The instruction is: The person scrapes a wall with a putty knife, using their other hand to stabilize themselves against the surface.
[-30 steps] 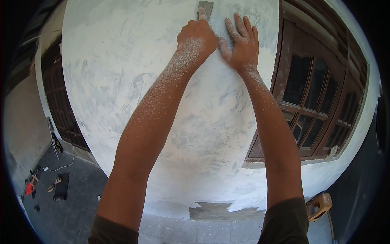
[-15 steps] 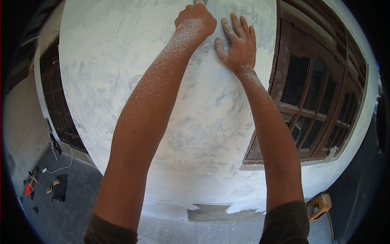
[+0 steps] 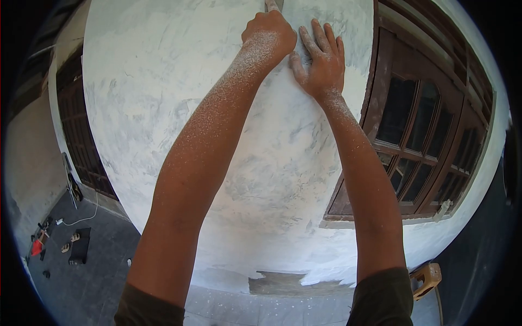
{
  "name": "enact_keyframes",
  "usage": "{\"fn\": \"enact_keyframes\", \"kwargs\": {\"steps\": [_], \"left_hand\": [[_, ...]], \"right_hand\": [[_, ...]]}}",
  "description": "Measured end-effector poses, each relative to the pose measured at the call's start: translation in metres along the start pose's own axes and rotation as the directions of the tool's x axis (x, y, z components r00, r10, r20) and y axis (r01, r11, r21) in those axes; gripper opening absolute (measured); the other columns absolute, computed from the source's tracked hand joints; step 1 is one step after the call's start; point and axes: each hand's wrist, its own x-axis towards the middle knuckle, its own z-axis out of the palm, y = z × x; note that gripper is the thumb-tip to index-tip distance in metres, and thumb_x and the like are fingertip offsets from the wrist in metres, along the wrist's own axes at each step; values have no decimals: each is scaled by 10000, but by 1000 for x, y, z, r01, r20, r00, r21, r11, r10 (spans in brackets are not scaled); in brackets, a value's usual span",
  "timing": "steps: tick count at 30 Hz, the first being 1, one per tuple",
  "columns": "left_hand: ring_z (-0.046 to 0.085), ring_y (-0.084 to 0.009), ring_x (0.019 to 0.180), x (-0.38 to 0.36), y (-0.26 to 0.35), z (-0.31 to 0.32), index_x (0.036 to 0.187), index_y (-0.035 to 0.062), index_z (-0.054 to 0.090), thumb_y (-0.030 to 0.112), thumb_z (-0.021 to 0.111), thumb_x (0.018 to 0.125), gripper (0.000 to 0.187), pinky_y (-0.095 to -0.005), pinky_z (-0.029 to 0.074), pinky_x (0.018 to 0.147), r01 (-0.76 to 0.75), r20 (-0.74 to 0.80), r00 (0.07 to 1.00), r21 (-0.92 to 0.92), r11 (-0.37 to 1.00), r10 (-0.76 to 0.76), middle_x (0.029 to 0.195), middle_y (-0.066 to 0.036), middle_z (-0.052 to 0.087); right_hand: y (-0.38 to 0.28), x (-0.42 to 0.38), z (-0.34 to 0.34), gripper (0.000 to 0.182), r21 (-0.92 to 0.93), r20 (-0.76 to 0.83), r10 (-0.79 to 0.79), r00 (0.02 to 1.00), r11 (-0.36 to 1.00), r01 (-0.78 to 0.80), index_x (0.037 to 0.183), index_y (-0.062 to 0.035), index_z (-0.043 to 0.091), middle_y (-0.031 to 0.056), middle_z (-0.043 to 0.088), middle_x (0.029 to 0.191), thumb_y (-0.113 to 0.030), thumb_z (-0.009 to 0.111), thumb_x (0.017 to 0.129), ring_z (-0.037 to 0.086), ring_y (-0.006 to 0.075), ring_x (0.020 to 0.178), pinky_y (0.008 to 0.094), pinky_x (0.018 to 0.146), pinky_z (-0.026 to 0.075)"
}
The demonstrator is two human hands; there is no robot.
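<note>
My left hand [image 3: 270, 35] is closed around a putty knife [image 3: 279, 4] at the top of the view; only a bit of its grey blade shows past the fingers, and the rest is hidden or cut off. One finger stretches along the blade. Just to the right, my right hand [image 3: 324, 61] lies flat against the wall [image 3: 261, 157], fingers spread and nothing held. White dust covers my left wrist and forearm and my right fingers. Patchy white and grey plaster coats the wall.
A brown wooden window [image 3: 416, 119] with glass panes is set in the wall at right. Low right stands a yellowish stool [image 3: 427, 280]. On the left floor lie sandals [image 3: 75, 237], a dark mat [image 3: 80, 250], a white cable [image 3: 87, 221] and a red item [image 3: 37, 247].
My left hand has shifted slightly right and down with the putty knife, closer to my right hand. My right hand stays flat on the wall. The view has shifted a little.
</note>
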Motion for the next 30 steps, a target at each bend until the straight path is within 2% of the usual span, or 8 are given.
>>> {"fn": "enact_keyframes", "kwargs": {"steps": [5,7,9,14,16,22,28,30], "left_hand": [[651,-389,1180,14,5,1,1311,-52,581,252,603,961,464,-458,574,952,29,-53,998,-48,998,-31,1311,-264,616],[720,-381,1033,4,11,-20,1264,-54,620,207,611,960,401,-430,633,797,212,182,969,-259,942,-168,1240,-269,653],[738,-375,951,11,4,-17,1240,-58,633,196,612,964,375,-406,637,715,199,196,968,-233,952,-155,1216,-270,665],[694,-376,1119,15,-6,-23,1272,-44,628,232,623,963,415,-455,619,847,243,340,928,-245,939,-151,1298,-271,636],[685,-334,1162,11,-21,-18,1627,80,222,254,624,927,826,-436,602,927,41,290,957,-210,977,22,1277,-227,663],[721,-395,1021,-36,-43,5,1643,129,180,339,582,958,822,-457,612,850,49,249,968,-306,951,30,1189,-269,699],[745,-364,886,-79,-69,21,1655,143,105,399,521,1008,811,-446,618,817,57,359,929,-370,927,86,1165,-247,713],[740,-343,945,-89,-79,15,1593,117,355,435,522,1004,690,-445,608,849,-20,335,935,-278,960,117,1162,-207,727]], "right_hand": [[-2,-1,0,532,69,-18,17,1000,998,-16,1401,-173,645,105,460,1586,-337,677,896,334,303,1514,507,1262,201],[-17,0,-10,515,75,-22,27,999,997,-26,1391,-158,654,131,483,1565,-321,670,903,376,325,1492,501,1248,249],[-42,4,-19,482,563,79,259,962,785,-258,1376,-113,657,176,584,1460,-265,663,919,562,353,1346,469,1161,405],[-83,29,-50,391,747,515,355,780,261,-611,1336,9,632,132,684,1199,-218,612,1018,712,259,1043,386,910,593],[-96,33,-65,349,680,704,300,644,-24,-732,1290,59,617,162,687,1164,-170,590,1028,711,263,1045,391,931,609],[-118,7,-74,287,580,770,308,559,26,-814,1240,100,608,202,678,1183,-102,549,1044,710,269,1039,416,975,605],[-146,-48,-69,438,582,705,413,576,126,-803,1460,13,481,85,648,972,-130,493,1046,662,137,828,287,641,556],[-145,-67,-56,552,591,562,531,634,278,-757,1569,-8,360,63,641,931,-139,474,1045,638,133,740,279,605,529]]}}
